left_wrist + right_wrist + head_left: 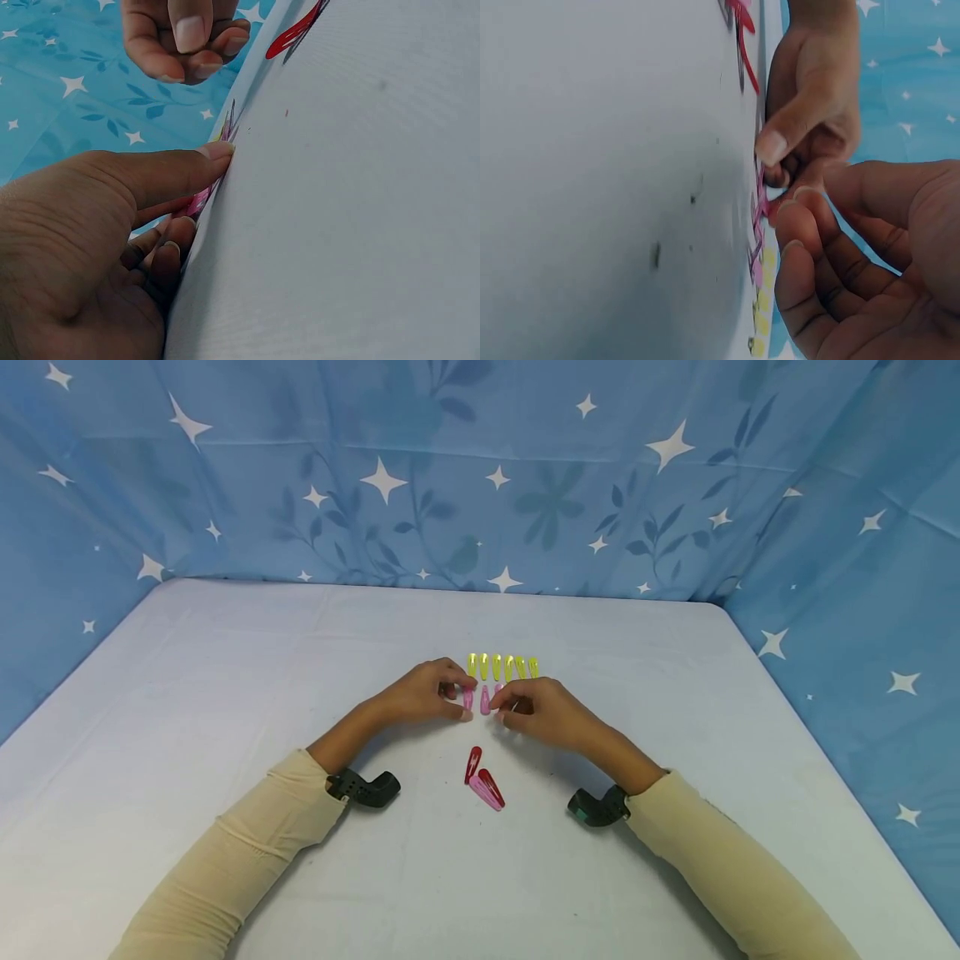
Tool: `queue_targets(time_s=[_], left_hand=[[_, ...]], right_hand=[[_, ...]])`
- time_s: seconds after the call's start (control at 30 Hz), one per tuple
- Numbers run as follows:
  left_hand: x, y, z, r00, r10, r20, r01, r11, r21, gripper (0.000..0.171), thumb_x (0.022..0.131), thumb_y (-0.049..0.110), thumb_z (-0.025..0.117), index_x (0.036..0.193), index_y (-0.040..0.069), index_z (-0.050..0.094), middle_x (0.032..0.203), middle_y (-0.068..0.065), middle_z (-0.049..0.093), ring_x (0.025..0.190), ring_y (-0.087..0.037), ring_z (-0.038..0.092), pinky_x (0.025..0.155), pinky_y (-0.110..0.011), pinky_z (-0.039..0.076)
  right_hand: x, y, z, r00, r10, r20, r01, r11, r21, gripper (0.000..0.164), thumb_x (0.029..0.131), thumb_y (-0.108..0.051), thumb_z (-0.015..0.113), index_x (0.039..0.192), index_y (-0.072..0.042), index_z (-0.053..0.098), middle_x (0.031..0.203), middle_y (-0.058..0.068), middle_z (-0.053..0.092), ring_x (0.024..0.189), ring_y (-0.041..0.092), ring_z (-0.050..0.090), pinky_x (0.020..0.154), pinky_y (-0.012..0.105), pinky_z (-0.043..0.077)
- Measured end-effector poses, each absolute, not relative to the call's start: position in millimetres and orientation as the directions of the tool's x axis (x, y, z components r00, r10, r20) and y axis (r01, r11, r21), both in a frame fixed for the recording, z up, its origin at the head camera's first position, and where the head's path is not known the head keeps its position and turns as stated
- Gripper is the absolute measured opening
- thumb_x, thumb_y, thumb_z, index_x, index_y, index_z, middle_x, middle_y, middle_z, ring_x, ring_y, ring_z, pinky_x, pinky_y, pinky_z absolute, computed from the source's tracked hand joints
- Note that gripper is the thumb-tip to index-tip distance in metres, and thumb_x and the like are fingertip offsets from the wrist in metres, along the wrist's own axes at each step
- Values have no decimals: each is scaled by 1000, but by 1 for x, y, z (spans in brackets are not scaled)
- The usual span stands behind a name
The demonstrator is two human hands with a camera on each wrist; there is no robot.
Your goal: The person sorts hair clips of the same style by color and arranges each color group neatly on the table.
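My left hand (422, 695) holds a pink hair clip (468, 698) lying on the table, index finger at its far end and thumb at its near end. A second pink hair clip (485, 700) lies just right of it. My right hand (551, 713) hovers beside that second clip, fingers loosely bent, nothing visible between them in the right wrist view. It partly covers a third pink hair clip (499, 688). Behind the pink clips stands a row of several yellow hair clips (497, 667).
Nearer the person, a red hair clip (473, 764) lies beside another red hair clip (492, 787) and a pink hair clip (484, 793), these two touching. A white cloth covers the table (262, 643). Blue star-patterned curtains (450, 460) hang behind it and at the sides.
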State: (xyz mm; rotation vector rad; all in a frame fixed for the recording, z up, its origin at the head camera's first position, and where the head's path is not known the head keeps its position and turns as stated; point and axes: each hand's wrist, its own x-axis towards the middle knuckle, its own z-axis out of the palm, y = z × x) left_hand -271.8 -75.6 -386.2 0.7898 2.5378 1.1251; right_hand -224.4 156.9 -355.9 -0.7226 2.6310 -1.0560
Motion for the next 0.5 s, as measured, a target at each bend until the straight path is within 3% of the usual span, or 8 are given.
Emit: queue_targets(time_s=[0.5], left_hand=[[-269, -77, -385, -811, 585, 8, 401, 546, 735, 46, 81, 17, 79, 124, 4, 68, 113, -10, 60, 96, -20, 55, 86, -31, 47]], right_hand=[[-197, 149, -357, -693, -706, -147, -326, 489, -809, 22, 89, -13, 71, 111, -8, 72, 95, 0, 71, 83, 13, 62, 74, 24, 52]])
